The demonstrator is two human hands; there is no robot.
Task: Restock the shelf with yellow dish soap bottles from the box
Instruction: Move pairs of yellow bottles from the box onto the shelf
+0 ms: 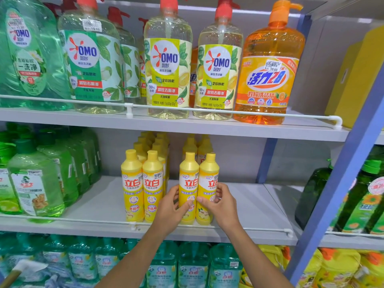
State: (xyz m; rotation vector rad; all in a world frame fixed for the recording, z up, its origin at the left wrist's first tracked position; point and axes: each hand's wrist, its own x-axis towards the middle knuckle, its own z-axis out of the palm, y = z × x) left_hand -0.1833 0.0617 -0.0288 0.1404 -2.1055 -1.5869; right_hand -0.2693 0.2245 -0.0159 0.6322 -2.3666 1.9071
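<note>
Several yellow dish soap bottles stand in rows on the middle shelf (249, 217). Two front bottles sit side by side at the shelf's front: my left hand (173, 206) grips the left one (188, 179), and my right hand (220, 202) grips the right one (208, 177). Both bottles are upright on the shelf. Another pair of yellow bottles (142, 183) stands just to the left, with more rows behind. The box is not in view.
Green detergent bottles (35, 183) fill the shelf's left side. Bare shelf lies right of the yellow rows, up to a blue upright post (340, 183). A white rail (207, 226) runs along the front edge. Large pump bottles stand on the shelf above.
</note>
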